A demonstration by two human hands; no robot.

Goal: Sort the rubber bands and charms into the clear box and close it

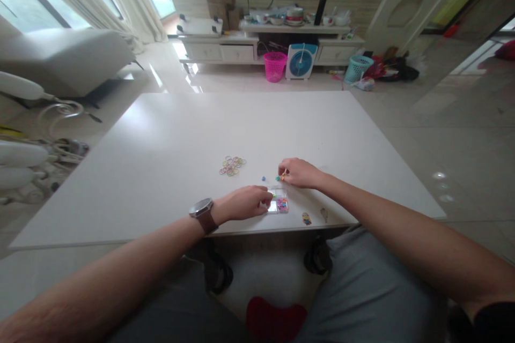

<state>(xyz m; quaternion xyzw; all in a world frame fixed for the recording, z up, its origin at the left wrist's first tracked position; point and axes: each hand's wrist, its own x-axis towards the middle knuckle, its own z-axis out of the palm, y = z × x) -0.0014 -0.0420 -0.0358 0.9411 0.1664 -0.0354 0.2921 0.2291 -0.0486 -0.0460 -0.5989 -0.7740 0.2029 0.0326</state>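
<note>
A small clear compartment box [283,204] lies near the table's front edge, with pink, orange and blue pieces in its right front compartment. My left hand [251,202] rests at the box's left side, its fingers bent over the left compartments; what they hold, if anything, is hidden. Just behind the box, my right hand [296,172] has its fingers pinched at small coloured pieces, orange and yellow. A green piece [277,178] sits beside those fingertips, and a blue piece [263,178] lies farther left. Loose rings [232,166] form a pile behind my left hand.
The white table [181,134] spans the view. A yellow cartoon figure [306,218] and a small metallic item [324,215] lie near its front edge, right of the box. Beyond stand a pink basket [274,67], a blue fan [301,61] and a low cabinet.
</note>
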